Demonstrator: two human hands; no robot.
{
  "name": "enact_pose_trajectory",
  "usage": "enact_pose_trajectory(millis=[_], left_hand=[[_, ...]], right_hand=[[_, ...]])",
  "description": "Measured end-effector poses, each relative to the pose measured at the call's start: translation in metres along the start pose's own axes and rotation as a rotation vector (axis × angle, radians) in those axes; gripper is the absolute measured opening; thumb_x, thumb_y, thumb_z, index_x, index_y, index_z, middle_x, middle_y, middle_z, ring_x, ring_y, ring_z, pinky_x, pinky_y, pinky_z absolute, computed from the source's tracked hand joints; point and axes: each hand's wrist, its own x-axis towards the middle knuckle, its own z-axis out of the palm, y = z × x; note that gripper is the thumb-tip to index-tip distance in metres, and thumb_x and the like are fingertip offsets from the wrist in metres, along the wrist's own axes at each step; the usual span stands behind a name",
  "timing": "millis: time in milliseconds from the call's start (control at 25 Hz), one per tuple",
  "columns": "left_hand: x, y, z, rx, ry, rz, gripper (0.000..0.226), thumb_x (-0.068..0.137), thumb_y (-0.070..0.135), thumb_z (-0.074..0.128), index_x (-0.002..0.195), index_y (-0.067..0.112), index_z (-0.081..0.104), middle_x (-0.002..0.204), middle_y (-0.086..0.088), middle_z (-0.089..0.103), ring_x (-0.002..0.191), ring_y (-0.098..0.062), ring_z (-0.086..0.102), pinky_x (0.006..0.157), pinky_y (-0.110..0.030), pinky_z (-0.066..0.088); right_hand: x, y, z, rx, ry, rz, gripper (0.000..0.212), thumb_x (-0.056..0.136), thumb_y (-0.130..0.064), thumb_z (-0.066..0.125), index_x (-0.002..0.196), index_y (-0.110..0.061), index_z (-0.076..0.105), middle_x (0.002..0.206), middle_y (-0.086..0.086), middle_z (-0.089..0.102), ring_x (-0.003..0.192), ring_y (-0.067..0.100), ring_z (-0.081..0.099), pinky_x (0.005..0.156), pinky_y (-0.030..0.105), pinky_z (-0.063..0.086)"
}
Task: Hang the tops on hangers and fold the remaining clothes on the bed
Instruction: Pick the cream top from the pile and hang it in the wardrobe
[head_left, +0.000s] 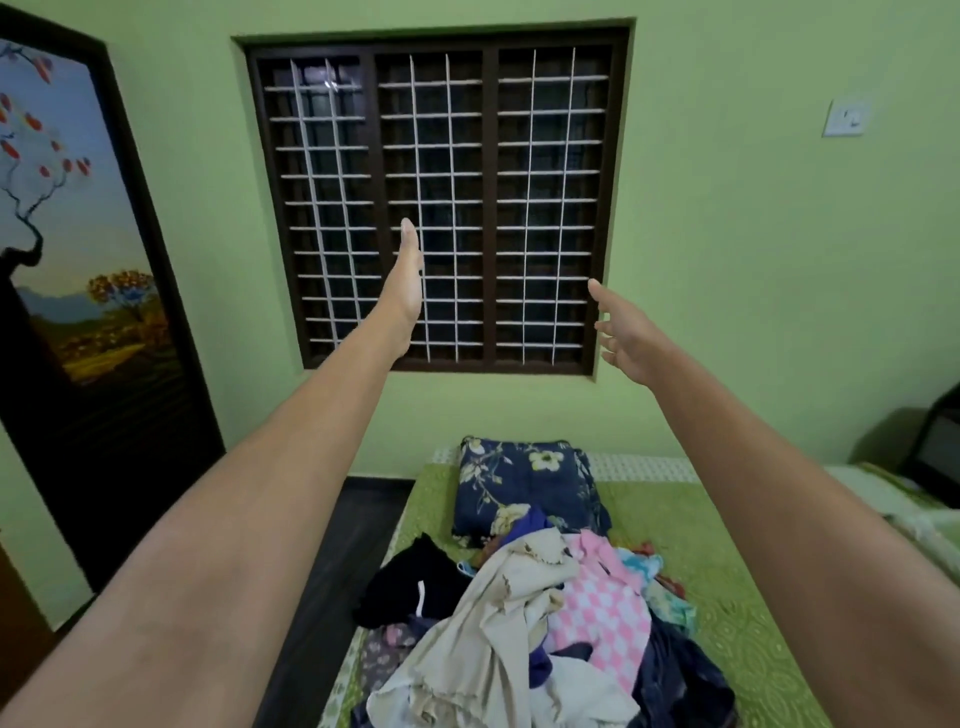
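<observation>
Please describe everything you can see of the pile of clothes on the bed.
The pile of clothes is a loose, unfolded heap on the green patterned bedsheet, below both raised hands, which do not touch it. On top lies a crumpled cream garment. To its right is a pink and white checked piece, to its left a black garment, and at the lower right dark blue fabric. The far edge of the pile touches the navy floral pillow. No hanger is visible.

Dim, even indoor light, dark window (436, 202), soft focus, and wide-angle bending at the edges.
</observation>
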Motion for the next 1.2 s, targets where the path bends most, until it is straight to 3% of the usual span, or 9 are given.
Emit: enact_pose_trajectory(millis=[360,480,640,800,880,960,1040,1120,1200], left_hand=[[0.045,-0.237,0.035,0.051,-0.073,-0.447,0.073,0.095,0.064,0.012,0.152,0.018,0.019,0.158,-0.003,0.022,0.145,-0.023,0.020,0.116,-0.041,0.016],[0.035,-0.341,0.049,0.026,-0.136,-0.617,0.082,0.086,0.075,0.032,0.149,0.022,0.029,0.154,-0.001,0.030,0.141,-0.022,0.030,0.114,-0.040,0.024],[0.019,-0.477,0.072,0.197,-0.132,-0.785,0.059,0.096,0.024,0.056,0.147,0.012,0.030,0.148,-0.006,0.037,0.130,-0.030,0.043,0.096,-0.041,0.041],[0.008,-0.554,0.110,0.058,-0.169,-0.967,0.070,0.094,0.007,0.056,0.151,0.018,0.018,0.151,-0.002,0.028,0.130,-0.032,0.043,0.091,-0.038,0.044],[0.006,-0.571,0.131,-0.026,-0.174,-1.010,0.075,0.092,0.002,0.058,0.152,0.020,0.016,0.152,-0.001,0.024,0.131,-0.030,0.042,0.095,-0.039,0.043],[0.009,-0.584,0.144,0.088,-0.208,-0.952,0.075,0.089,0.004,0.064,0.151,0.015,0.023,0.152,-0.005,0.029,0.131,-0.028,0.042,0.100,-0.038,0.044],[0.017,-0.596,0.144,0.355,-0.236,-0.861,0.056,0.086,0.010,0.068,0.138,0.005,0.046,0.136,-0.012,0.050,0.122,-0.028,0.050,0.099,-0.037,0.045],[0.024,-0.595,0.143,0.426,-0.245,-0.834,0.019,0.087,0.006,0.062,0.104,-0.003,0.064,0.104,-0.019,0.062,0.102,-0.031,0.060,0.088,-0.037,0.048],[0.031,-0.575,0.138,0.314,-0.228,-0.846,0.009,0.089,0.005,0.052,0.082,0.001,0.056,0.087,-0.014,0.054,0.077,-0.027,0.061,0.083,-0.038,0.052]], right_hand=[[0.062,0.231,0.019,-0.048,0.085,0.443,0.068,0.095,-0.053,0.044,0.147,-0.012,0.033,0.153,0.013,0.031,0.134,0.028,0.037,0.105,0.042,0.031],[0.068,0.321,0.026,-0.143,0.048,0.636,0.065,0.094,-0.052,0.049,0.139,-0.007,0.042,0.140,0.022,0.044,0.124,0.035,0.045,0.100,0.045,0.037],[0.080,0.415,0.041,-0.230,-0.055,0.806,0.033,0.094,-0.029,0.058,0.113,-0.002,0.053,0.113,0.024,0.053,0.116,0.037,0.050,0.092,0.043,0.041],[0.104,0.486,0.059,-0.178,-0.079,0.803,0.035,0.095,-0.013,0.057,0.127,0.001,0.050,0.131,0.025,0.050,0.115,0.036,0.051,0.095,0.045,0.042],[0.114,0.518,0.064,-0.191,-0.083,0.783,0.034,0.093,-0.012,0.060,0.125,-0.004,0.051,0.122,0.021,0.054,0.101,0.027,0.052,0.087,0.041,0.044],[0.122,0.543,0.065,-0.237,-0.098,0.777,0.043,0.090,-0.016,0.064,0.129,-0.008,0.048,0.111,0.010,0.053,0.094,0.023,0.052,0.083,0.038,0.046],[0.124,0.561,0.059,-0.279,-0.092,0.767,0.048,0.086,-0.019,0.066,0.130,-0.010,0.047,0.107,0.007,0.051,0.092,0.021,0.050,0.076,0.033,0.043],[0.124,0.564,0.053,-0.299,-0.063,0.740,0.047,0.086,-0.017,0.066,0.128,-0.009,0.047,0.106,0.007,0.054,0.092,0.021,0.050,0.076,0.030,0.041],[0.123,0.550,0.045,-0.332,-0.054,0.695,0.048,0.086,-0.011,0.065,0.129,-0.007,0.045,0.110,0.011,0.058,0.092,0.021,0.052,0.078,0.030,0.043]])
